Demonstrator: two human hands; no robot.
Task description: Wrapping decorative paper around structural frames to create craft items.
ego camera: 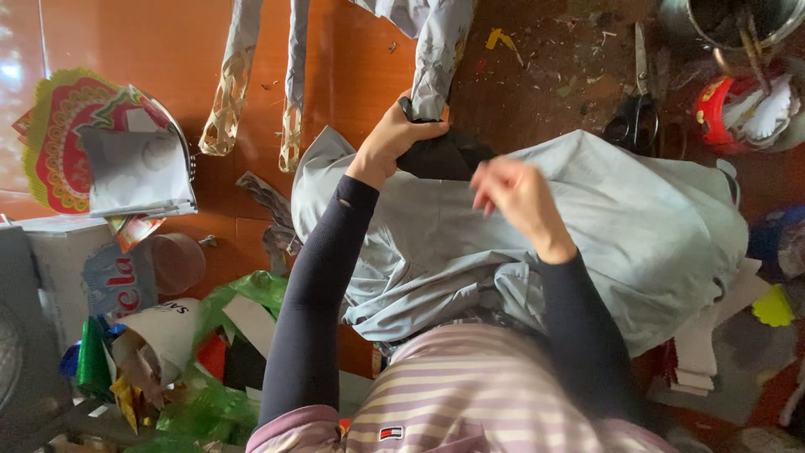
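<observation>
Head view: left hand (394,134) pinches crumpled grey paper (436,50); right hand (516,197) perhaps empty.

We seem to be in a home craft corner, worked on the floor. Under us lie reddish-brown tiles (352,67) strewn with paper scraps (503,38) and dust. Black scissors (636,113) rest beside a metal pot (729,21) and a red tin (713,109) stuffed with odds and ends. To one side we see a stack of bright decorated paper (63,143), green plastic bags (210,403), cut card pieces (696,352) and woven paper strips (226,101) across the floor.
</observation>
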